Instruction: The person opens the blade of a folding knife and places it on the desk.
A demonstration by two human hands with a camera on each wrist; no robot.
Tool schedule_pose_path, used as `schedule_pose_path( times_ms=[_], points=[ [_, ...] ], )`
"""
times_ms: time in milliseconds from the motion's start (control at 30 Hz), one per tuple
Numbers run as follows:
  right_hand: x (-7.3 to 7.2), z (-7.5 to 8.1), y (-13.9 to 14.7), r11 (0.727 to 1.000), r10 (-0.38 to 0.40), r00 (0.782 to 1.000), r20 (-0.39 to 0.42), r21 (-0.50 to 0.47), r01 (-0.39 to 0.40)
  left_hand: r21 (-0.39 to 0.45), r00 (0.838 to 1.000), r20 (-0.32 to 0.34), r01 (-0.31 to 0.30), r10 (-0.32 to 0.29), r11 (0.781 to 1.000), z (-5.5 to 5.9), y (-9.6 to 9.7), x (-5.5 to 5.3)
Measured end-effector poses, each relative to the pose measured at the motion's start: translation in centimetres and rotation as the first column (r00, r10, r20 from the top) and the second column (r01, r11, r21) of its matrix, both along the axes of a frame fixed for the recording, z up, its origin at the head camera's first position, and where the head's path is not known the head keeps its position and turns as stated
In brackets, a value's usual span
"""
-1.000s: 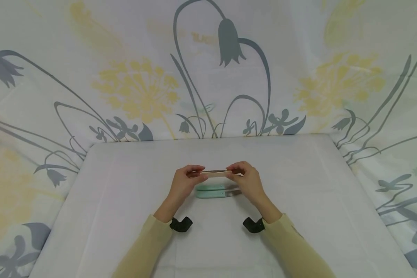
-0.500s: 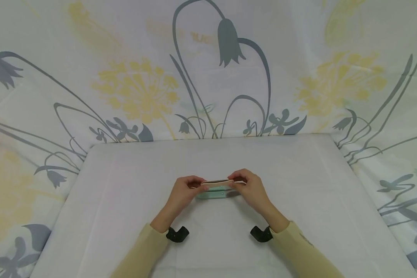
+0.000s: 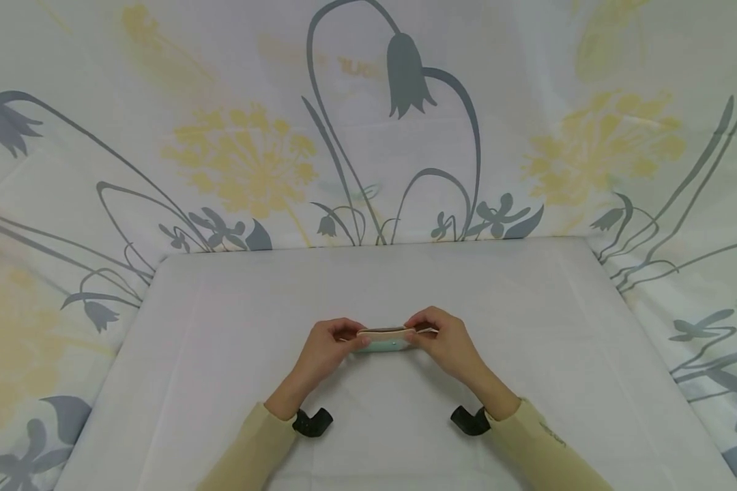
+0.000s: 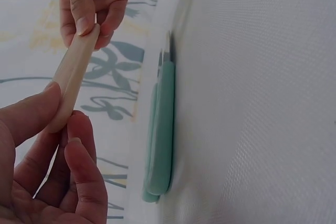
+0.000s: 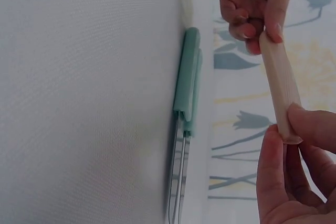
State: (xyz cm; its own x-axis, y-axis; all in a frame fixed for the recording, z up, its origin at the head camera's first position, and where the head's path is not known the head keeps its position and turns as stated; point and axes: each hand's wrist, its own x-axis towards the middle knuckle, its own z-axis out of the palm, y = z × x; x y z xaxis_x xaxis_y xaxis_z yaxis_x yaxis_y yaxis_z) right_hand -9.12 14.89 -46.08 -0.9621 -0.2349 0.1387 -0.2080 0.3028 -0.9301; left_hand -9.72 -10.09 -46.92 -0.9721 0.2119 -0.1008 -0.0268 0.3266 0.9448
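Both hands hold a pale wooden bar (image 3: 385, 335), slightly curved, with a dark strip along its far side in the head view. My left hand (image 3: 327, 346) pinches its left end between thumb and fingers. My right hand (image 3: 447, 341) pinches the right end the same way. Two knives lie side by side on the table, their mint-green handles (image 4: 164, 129) plain in the left wrist view. Their metal blades (image 5: 178, 171) show in the right wrist view. In the head view the wooden bar and the hands cover most of the knives.
A white cloth (image 3: 233, 300) covers the table. Behind and at the sides hangs a curtain (image 3: 356, 136) printed with grey and yellow flowers. A black camera mount (image 3: 312, 423) sticks out at the left wrist, and another mount (image 3: 469, 421) at the right one.
Both hands have come nearer to the body with the wooden bar. It now overlaps the green-handled knives in the head view, where before it was beyond them.
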Motion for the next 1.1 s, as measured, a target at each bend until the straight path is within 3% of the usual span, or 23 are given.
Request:
schedule_pose_path(
  times_ms=[400, 1100],
  points=[
    [-0.1, 0.6, 0.1, 0.990, 0.123, 0.992, -0.039, 0.074, -0.120, -0.002, 0.999, -0.032, 0.025, -0.025, 1.000, -0.1, 0.1, 0.3],
    [-0.3, 0.6, -2.7, 0.981, 0.177, 0.983, -0.052, 0.089, -0.172, 0.030, 0.996, -0.052, 0.071, -0.070, 0.997, 0.2, 0.6, 1.0]
  ],
)
